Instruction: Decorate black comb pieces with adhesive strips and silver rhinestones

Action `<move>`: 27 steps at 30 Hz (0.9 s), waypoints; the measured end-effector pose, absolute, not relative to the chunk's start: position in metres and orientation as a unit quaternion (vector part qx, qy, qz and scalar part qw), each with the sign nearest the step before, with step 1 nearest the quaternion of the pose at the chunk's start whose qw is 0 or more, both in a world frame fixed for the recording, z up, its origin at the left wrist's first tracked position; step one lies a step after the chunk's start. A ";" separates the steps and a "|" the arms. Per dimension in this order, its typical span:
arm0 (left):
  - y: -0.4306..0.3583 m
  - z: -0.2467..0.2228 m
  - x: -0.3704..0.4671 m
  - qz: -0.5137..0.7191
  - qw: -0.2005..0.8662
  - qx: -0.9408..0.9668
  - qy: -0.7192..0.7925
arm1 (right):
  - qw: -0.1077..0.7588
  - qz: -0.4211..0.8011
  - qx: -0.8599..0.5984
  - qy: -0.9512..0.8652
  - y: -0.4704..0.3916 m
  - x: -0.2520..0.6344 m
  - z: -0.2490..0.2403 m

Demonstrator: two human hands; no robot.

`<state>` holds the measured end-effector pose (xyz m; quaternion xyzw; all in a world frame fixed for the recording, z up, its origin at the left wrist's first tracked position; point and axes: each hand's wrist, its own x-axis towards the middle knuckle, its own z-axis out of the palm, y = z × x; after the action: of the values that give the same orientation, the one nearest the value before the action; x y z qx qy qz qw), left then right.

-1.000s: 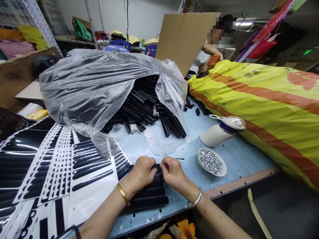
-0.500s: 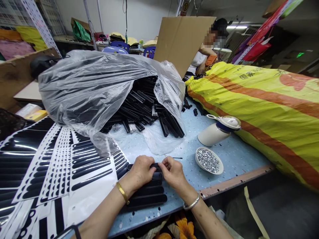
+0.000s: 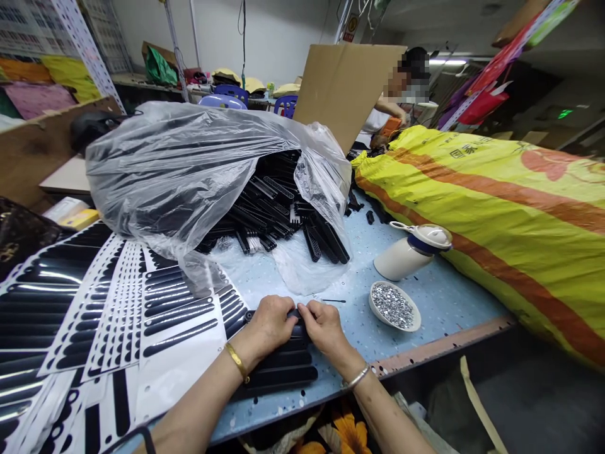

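Note:
My left hand (image 3: 271,321) and my right hand (image 3: 319,325) are close together over the blue speckled table. Between their fingertips they pinch a black strip (image 3: 293,313), mostly covered by my fingers. Several long black bars (image 3: 283,377) lie side by side under and in front of my hands. A thin dark rod (image 3: 334,301) rests just beyond my right hand. White sheets (image 3: 174,366) with glossy black strips stuck on them are spread to the left of my left hand.
A clear plastic bag (image 3: 179,164) holds a heap of black pieces (image 3: 271,202). To the right are a bowl of small silvery parts (image 3: 394,305), a white bottle (image 3: 401,257) and a large yellow sack (image 3: 501,202). A person (image 3: 401,88) is behind a cardboard sheet (image 3: 345,88).
My right hand has shifted slightly left, closer to my left hand, and both still pinch the strip. The whole view has moved a little.

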<state>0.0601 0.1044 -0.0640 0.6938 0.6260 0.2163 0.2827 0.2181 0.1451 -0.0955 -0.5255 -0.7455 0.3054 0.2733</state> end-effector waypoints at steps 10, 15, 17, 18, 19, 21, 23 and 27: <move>0.107 -0.030 0.016 0.310 0.253 0.636 0.660 | 0.266 0.317 -0.501 -0.760 0.161 0.225 -0.077; 0.087 -0.035 -0.018 0.292 0.187 0.583 0.734 | 0.255 0.277 -0.449 -0.810 0.158 0.205 -0.081; 0.075 -0.042 -0.017 0.273 0.189 0.599 0.729 | 0.242 0.270 -0.428 -0.828 0.156 0.201 -0.083; 0.070 -0.045 -0.014 0.265 0.195 0.610 0.721 | 0.236 0.266 -0.419 -0.835 0.155 0.201 -0.084; 0.065 -0.047 -0.011 0.261 0.200 0.619 0.713 | 0.230 0.260 -0.412 -0.843 0.153 0.203 -0.084; 0.053 -0.046 -0.007 0.263 0.206 0.627 0.704 | 0.216 0.249 -0.398 -0.856 0.149 0.208 -0.081; 0.036 -0.041 -0.004 0.281 0.194 0.616 0.709 | 0.211 0.234 -0.392 -0.864 0.142 0.215 -0.074; -0.018 -0.039 0.018 0.385 0.224 0.530 0.721 | 0.224 0.161 -0.339 -0.900 0.131 0.221 -0.056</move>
<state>0.0179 -0.0185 -0.0389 0.5301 0.7214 0.3853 0.2238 0.2207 0.1308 -0.0560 -0.3388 -0.8996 0.1611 0.2236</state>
